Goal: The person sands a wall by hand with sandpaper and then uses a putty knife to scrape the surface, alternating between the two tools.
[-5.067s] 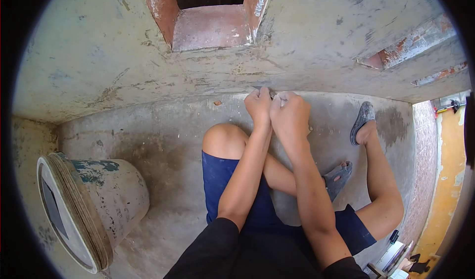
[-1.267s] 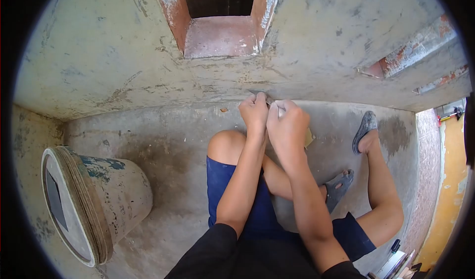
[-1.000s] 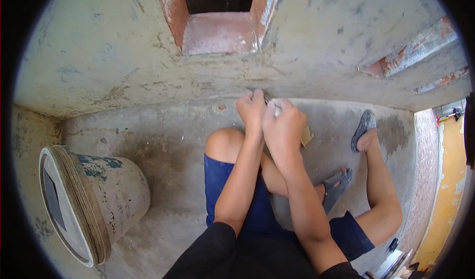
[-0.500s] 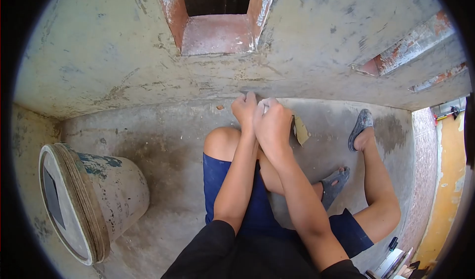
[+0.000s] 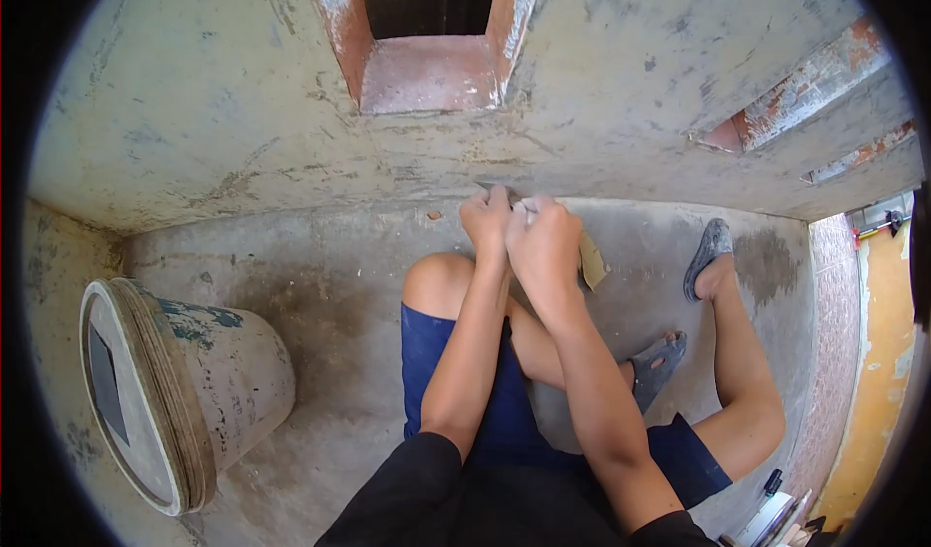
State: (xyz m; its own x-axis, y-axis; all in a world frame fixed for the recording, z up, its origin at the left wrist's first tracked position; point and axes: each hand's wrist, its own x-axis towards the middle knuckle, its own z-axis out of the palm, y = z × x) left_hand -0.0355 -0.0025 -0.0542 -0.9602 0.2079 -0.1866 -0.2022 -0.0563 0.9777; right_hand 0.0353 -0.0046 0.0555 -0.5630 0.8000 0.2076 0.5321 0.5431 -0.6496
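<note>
My left hand (image 5: 484, 221) is closed, its fingertips bent down near the foot of the plastered wall (image 5: 242, 149). A thin dark grey edge (image 5: 483, 186) shows by its fingers; what it belongs to is hidden. Right beside it, my right hand (image 5: 545, 241) is curled closed, with pale dust on the fingers. Whatever it grips, if anything, I cannot make out. Past the right hand a tan, torn-looking flat piece (image 5: 593, 262) lies on the concrete floor (image 5: 330, 246), partly covered by the hand.
A paint-stained bucket (image 5: 233, 363) with a lid (image 5: 126, 392) leans at the left. Above the hands is a recessed opening with a reddish ledge (image 5: 432, 72). More slots (image 5: 815, 86) cut the wall at right. My sandalled feet (image 5: 658, 368) rest on the floor.
Both hands have shifted slightly right, staying close together at the wall's base. The view has tipped a little, so the wall and floor sit slightly lower.
</note>
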